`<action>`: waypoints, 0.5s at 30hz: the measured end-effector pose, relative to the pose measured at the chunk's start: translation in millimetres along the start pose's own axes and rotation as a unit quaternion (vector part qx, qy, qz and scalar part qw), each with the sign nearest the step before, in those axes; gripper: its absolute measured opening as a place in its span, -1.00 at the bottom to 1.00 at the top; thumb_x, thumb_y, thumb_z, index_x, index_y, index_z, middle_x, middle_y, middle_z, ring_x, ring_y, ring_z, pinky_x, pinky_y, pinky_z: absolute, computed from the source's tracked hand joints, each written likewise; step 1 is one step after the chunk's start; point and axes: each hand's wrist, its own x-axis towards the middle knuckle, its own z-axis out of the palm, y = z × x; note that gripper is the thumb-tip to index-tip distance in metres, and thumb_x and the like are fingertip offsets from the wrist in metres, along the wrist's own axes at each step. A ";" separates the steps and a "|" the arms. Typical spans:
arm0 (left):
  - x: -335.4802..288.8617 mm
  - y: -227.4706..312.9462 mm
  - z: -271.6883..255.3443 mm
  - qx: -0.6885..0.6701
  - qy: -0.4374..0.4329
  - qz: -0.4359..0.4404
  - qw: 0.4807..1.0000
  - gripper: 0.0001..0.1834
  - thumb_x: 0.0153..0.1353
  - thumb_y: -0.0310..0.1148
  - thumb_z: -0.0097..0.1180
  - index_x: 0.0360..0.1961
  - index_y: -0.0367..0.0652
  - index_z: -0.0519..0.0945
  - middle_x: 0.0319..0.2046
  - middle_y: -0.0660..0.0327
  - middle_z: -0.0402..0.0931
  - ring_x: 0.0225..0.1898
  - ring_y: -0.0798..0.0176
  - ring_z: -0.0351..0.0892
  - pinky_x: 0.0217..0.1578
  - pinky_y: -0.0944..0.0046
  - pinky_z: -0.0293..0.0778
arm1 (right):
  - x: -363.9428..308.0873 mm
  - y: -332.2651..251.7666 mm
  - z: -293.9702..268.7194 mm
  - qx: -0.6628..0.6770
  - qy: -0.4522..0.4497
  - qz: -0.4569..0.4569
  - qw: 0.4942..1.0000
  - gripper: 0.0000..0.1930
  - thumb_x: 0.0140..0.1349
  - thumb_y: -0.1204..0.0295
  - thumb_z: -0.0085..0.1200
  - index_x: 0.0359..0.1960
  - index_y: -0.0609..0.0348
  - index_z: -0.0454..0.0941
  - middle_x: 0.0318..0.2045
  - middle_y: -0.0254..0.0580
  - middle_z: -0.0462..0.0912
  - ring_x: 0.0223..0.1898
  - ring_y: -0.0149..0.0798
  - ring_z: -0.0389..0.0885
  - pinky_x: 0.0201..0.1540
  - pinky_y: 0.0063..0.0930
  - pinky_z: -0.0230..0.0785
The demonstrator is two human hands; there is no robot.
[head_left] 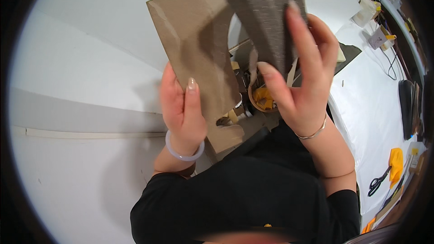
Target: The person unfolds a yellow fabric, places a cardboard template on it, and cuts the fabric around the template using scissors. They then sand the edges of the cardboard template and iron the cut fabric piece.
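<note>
My left hand (183,113) is closed on the left edge of a flat brown curved panel (194,31), thumb on its face and fingers behind. Pale streaks run along the panel, and its material is hard to tell. To its right, my right hand (307,72) grips a dark grey-brown block-like piece (266,22) between thumb and fingers. That piece has a streaky, fabric-like surface and a lighter tan top side. It overlaps the panel's upper right edge; whether the two touch, I cannot tell.
Below the hands, a round container (252,99) holds yellow scraps. A white-covered table (361,108) runs along the right, with black scissors (379,181), a yellow cloth (396,165), a black case (407,108) and a small box (379,38). A white wall (81,58) stands at left.
</note>
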 end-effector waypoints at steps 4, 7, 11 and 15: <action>-6.3 -8.0 5.9 0.031 0.131 0.040 0.990 -0.46 0.53 -0.54 -0.20 0.48 -0.48 0.21 0.42 -0.03 0.33 0.41 0.13 0.34 0.42 0.14 0.24 | -18.2 -19.5 13.2 0.013 -0.077 -0.003 0.997 -0.27 -0.01 0.34 0.50 0.31 -0.02 0.62 0.24 0.18 0.46 0.14 0.12 0.49 0.17 -0.13 0.44; 6.2 -2.9 2.2 0.056 0.154 0.022 0.986 -0.46 0.53 -0.55 -0.22 0.48 -0.50 0.22 0.44 -0.02 0.31 0.41 0.14 0.34 0.41 0.16 0.23 | -58.0 -25.7 -1.2 0.024 -0.159 -0.040 0.986 -0.39 0.03 0.19 0.43 0.21 -0.14 0.70 0.19 0.10 0.50 0.11 0.08 0.52 0.15 -0.14 0.42; -0.4 -9.0 -9.4 0.060 0.153 -0.001 0.986 -0.45 0.50 -0.63 -0.25 0.48 -0.54 0.20 0.47 -0.03 0.26 0.43 0.12 0.30 0.42 0.18 0.19 | -62.1 -20.9 -16.5 0.026 -0.099 0.020 0.994 -0.49 0.17 0.04 0.36 0.16 -0.16 0.74 0.16 0.08 0.50 0.10 0.03 0.51 0.14 -0.17 0.40; -7.3 -8.5 -5.6 -0.001 0.122 -0.012 0.992 -0.45 0.50 -0.62 -0.23 0.49 -0.51 0.21 0.46 -0.03 0.28 0.43 0.13 0.32 0.43 0.17 0.19 | -22.5 -24.2 3.3 0.042 -0.034 0.017 0.998 -0.38 0.08 0.23 0.45 0.27 -0.17 0.67 0.19 0.07 0.48 0.10 0.03 0.50 0.13 -0.20 0.39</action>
